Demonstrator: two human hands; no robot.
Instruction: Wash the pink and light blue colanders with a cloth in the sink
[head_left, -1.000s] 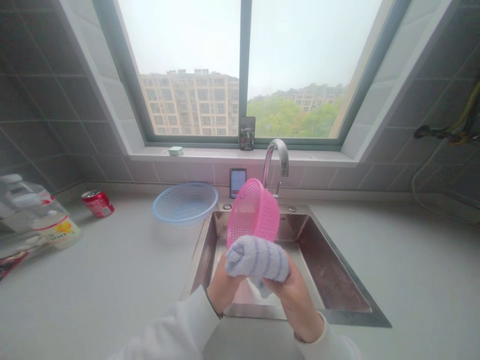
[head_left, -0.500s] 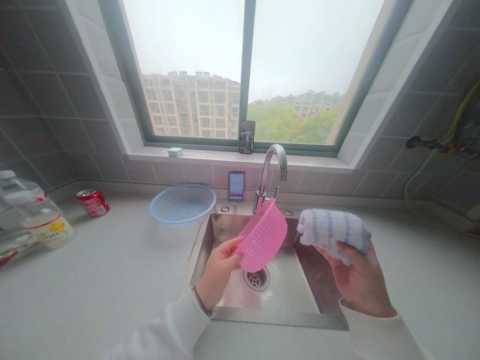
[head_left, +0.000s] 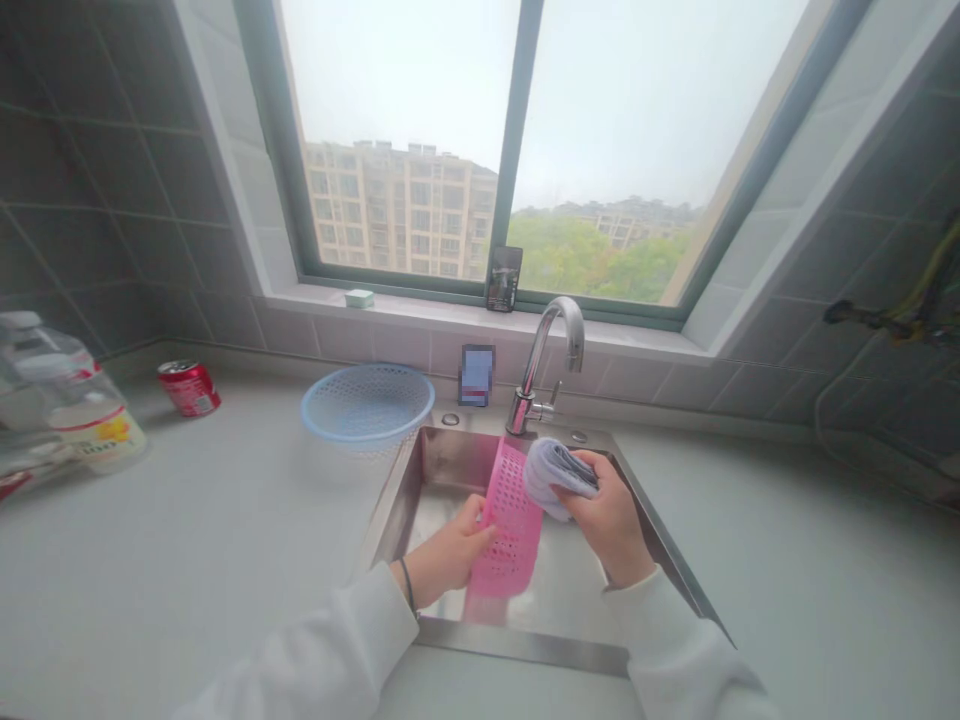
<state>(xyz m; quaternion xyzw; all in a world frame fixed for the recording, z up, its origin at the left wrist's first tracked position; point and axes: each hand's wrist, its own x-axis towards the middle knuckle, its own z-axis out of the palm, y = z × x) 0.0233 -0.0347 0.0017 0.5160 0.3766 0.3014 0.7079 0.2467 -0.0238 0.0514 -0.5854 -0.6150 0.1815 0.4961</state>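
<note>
A pink plastic basket (head_left: 510, 530) is being held inside the steel sink (head_left: 450, 465), seen almost edge-on. Its long axis is being kept nearly upright in the view, with the upper end pointing toward the faucet (head_left: 544, 365) and the lower end pointing back toward the person, leaning slightly. It is being grasped by the left hand (head_left: 450, 552), whose fingers are being wrapped onto its near side. A rolled striped cloth (head_left: 559, 478) is being clenched in the right hand (head_left: 611, 520) and is being pressed against the basket's upper part, on the side toward the right. Neither hand is being shown released. A blue basket (head_left: 367, 405) is being left on the counter (head_left: 187, 560), just beside the sink on the left. Farther left, a red can (head_left: 189, 388) and a plastic bottle (head_left: 75, 400) are being kept on the counter.
</note>
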